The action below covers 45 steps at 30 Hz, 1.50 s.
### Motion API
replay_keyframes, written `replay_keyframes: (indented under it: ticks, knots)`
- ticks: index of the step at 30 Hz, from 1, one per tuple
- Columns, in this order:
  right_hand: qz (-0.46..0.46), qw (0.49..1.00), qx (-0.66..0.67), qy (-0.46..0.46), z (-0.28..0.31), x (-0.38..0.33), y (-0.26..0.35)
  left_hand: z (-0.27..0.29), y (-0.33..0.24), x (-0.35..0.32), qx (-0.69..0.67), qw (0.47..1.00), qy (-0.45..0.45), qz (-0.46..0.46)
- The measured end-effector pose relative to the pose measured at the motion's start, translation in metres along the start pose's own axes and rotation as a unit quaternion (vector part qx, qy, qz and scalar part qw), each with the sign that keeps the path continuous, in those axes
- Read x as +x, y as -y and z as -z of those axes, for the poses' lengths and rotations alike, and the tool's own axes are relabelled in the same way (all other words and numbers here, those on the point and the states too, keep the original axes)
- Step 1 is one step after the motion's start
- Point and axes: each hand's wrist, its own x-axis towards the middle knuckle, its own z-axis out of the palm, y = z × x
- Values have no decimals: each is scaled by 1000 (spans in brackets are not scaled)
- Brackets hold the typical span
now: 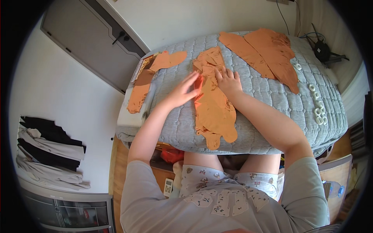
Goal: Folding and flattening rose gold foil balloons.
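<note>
Orange foil-like cutout (215, 110) lies crinkled on the grey quilted mattress (171, 120). Left hand (185, 91), thumb and fingers apart, is at its raised red edge; whether it pinches, I cannot tell. Right hand (230, 82) lies spread on it, gripping nothing. Pulling against that hand could crease or tear it. White rings (316, 94) sit well right; larger orange cutouts (264, 56) crowd the far side.

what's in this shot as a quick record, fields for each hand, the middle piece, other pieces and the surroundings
left hand: thumb and fingers apart, at the middle piece's left edge
right hand: spread, palm down, at its right edge
middle piece: orange-brown, creased, reddish along its left edge
other pieces: orange-brown ones at left and far right
surface: grey quilted bed
right side: white rings
left wall: hanging clothes
</note>
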Motion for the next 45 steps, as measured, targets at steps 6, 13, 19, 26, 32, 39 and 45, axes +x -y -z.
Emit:
replay_keyframes:
  ticks: [6, 13, 19, 26, 32, 39, 45]
  knots:
    - [7, 1000, 21, -7, -10, 2, -9, -16, -14, 18, 157, 983, 93, -30]
    - [-12, 994, 106, 18, -10, 9, -16, -21, -7, 15, 174, 981, 85, 4]
    - [34, 993, 117, 8, 22, -1, -19, -20, -3, 11, 192, 978, 85, -2]
    - [-13, 961, 273, -33, 22, 8, -39, -19, -11, 16, 196, 979, 52, -34]
    - [-3, 954, 300, -29, 12, 15, -47, -28, -6, 17, 143, 988, 52, -40]
    - [11, 956, 286, -57, 29, 9, -45, -27, -5, 17, 159, 984, 68, -47]
    - [155, 887, 387, -196, 49, -11, -22, -30, -1, 20, 173, 981, 68, -50]
